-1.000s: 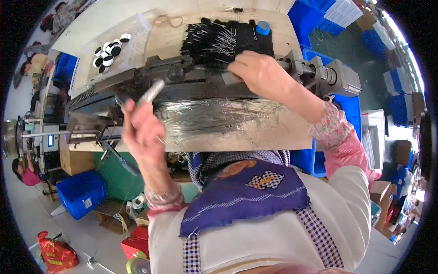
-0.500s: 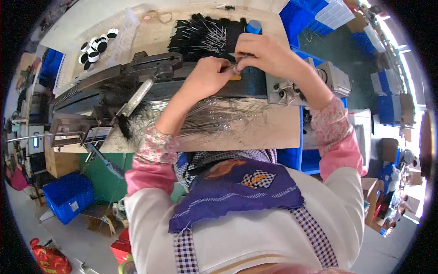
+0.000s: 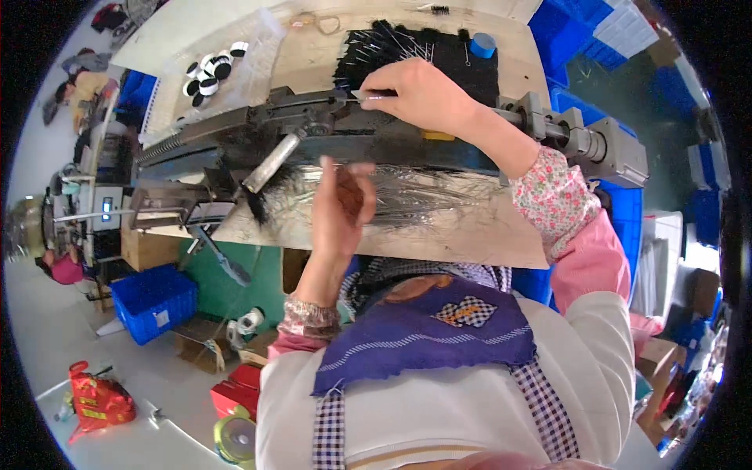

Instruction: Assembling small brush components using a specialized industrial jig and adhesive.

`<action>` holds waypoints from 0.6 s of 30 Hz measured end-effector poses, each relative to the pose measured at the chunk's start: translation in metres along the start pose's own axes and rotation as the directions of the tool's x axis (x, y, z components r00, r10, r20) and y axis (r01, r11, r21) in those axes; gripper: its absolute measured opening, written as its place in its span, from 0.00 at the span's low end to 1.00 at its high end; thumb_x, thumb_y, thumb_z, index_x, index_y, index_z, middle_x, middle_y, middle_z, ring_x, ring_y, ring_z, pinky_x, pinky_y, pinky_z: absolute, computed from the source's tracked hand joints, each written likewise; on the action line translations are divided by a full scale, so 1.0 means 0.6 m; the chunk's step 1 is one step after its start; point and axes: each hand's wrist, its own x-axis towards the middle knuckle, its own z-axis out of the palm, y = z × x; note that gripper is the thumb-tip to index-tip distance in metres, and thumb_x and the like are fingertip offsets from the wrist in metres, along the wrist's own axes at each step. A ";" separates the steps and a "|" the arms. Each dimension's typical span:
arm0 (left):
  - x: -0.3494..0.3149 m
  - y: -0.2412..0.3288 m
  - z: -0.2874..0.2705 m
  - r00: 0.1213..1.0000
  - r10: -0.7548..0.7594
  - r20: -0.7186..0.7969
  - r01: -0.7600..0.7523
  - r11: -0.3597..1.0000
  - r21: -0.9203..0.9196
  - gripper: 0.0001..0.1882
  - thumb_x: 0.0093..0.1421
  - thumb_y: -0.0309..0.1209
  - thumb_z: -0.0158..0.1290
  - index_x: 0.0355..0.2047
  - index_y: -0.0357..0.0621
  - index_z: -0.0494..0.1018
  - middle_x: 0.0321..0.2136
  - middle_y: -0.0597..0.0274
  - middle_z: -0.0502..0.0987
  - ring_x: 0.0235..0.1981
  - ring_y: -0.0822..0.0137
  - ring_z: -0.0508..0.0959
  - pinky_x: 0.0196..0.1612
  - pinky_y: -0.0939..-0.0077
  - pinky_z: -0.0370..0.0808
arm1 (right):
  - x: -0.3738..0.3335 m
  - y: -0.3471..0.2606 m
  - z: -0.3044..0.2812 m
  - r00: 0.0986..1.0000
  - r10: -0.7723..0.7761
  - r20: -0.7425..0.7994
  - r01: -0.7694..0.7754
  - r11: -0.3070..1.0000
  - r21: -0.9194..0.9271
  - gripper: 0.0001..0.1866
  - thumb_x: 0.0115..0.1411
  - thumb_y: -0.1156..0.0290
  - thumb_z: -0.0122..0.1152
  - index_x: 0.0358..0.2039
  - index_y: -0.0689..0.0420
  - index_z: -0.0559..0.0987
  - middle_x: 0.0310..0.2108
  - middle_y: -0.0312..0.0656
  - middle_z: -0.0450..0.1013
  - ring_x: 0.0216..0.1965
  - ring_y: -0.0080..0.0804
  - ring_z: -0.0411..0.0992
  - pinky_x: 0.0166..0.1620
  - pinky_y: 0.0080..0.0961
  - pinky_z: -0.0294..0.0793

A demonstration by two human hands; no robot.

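Observation:
My right hand reaches over the dark metal machine on the bench. Its thumb and fingers are pinched on a thin, pale metal piece, close by the machine's middle clamp. My left hand is lower, above the loose silvery wires at the bench's near side. Its fingers are apart and slightly blurred, and nothing shows in them. Behind my right hand, several small black brushes with looped wire handles lie on a black mat. A yellow block sits below my right wrist.
A blue round lid lies on the mat. A clear tray at the back left holds black-and-white round pieces. The machine's shaft and motor housing extend right. A slanted metal lever juts toward me. Blue crates stand below.
My hands were together at the machine's right part. Now my left hand has dropped back toward me and opened, while my right hand has moved left to the clamp. The view has shifted.

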 end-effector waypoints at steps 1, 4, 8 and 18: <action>0.020 0.010 -0.022 0.895 -0.059 0.442 0.352 0.703 -0.618 0.29 0.67 0.51 0.35 0.35 0.36 0.72 0.16 0.65 0.67 0.10 0.76 0.62 0.13 0.83 0.55 | -0.001 -0.007 -0.004 1.000 -0.003 0.010 0.002 1.000 0.017 0.12 0.54 0.67 0.63 0.34 0.62 0.79 0.32 0.47 0.77 0.34 0.44 0.75 0.40 0.31 0.74; 0.018 0.118 0.005 0.873 0.049 0.486 0.398 0.508 -0.764 0.28 0.65 0.52 0.38 0.36 0.34 0.70 0.15 0.67 0.64 0.08 0.77 0.60 0.10 0.83 0.53 | 0.001 -0.001 -0.007 0.999 0.022 0.031 -0.023 0.999 0.022 0.12 0.53 0.67 0.63 0.34 0.63 0.80 0.32 0.47 0.77 0.34 0.45 0.75 0.39 0.31 0.74; 0.003 0.134 0.045 0.875 0.020 0.484 0.405 0.517 -0.754 0.26 0.64 0.49 0.42 0.38 0.31 0.69 0.15 0.66 0.65 0.09 0.77 0.62 0.10 0.83 0.56 | -0.002 0.002 -0.009 0.998 0.066 0.022 -0.067 0.997 0.028 0.12 0.53 0.67 0.64 0.33 0.63 0.80 0.31 0.48 0.77 0.34 0.45 0.75 0.39 0.31 0.74; 0.054 -0.016 -0.023 0.897 0.432 0.096 -0.338 0.529 0.778 0.11 0.59 0.29 0.54 0.38 0.36 0.67 0.19 0.62 0.74 0.14 0.74 0.71 0.18 0.80 0.66 | 0.008 0.000 0.002 0.996 0.049 0.075 -0.052 0.998 0.029 0.11 0.53 0.68 0.63 0.34 0.62 0.80 0.32 0.48 0.76 0.34 0.45 0.75 0.40 0.31 0.73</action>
